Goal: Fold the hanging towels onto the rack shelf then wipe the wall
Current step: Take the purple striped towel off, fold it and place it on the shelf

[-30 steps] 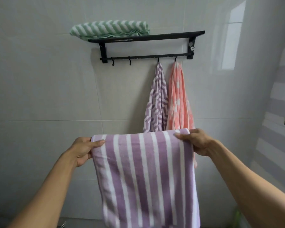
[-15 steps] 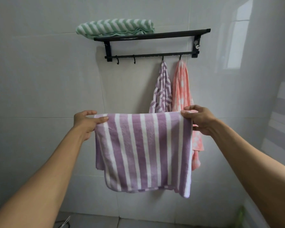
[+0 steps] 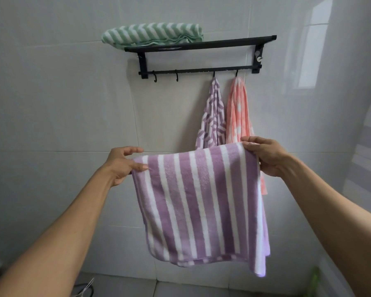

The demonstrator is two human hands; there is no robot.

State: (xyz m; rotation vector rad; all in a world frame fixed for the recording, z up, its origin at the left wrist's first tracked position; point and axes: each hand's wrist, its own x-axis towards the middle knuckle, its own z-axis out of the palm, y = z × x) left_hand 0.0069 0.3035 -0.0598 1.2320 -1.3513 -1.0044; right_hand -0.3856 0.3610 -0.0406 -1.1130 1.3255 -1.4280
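Note:
A purple-and-white striped towel (image 3: 201, 206) hangs doubled over between my hands, in front of the tiled wall. My left hand (image 3: 122, 166) pinches its upper left corner, and my right hand (image 3: 266, 155) pinches the upper right corner a little higher. Above, a black wall rack (image 3: 201, 45) carries a folded green-and-white towel (image 3: 152, 35) on the left part of its shelf. From hooks on the rack's lower bar hang a purple patterned towel (image 3: 213, 118) and a pink towel (image 3: 239, 116), partly hidden behind the striped one.
Two bare hooks (image 3: 165, 77) sit on the left of the rack's bar. The white tiled wall (image 3: 62, 114) fills the view, with a side wall at the right. A cable (image 3: 84, 290) lies on the floor at lower left.
The striped towel went from a long hanging drop to a shorter doubled fold. Both hands rose with it a second ago, and now the top edge tilts, right corner higher.

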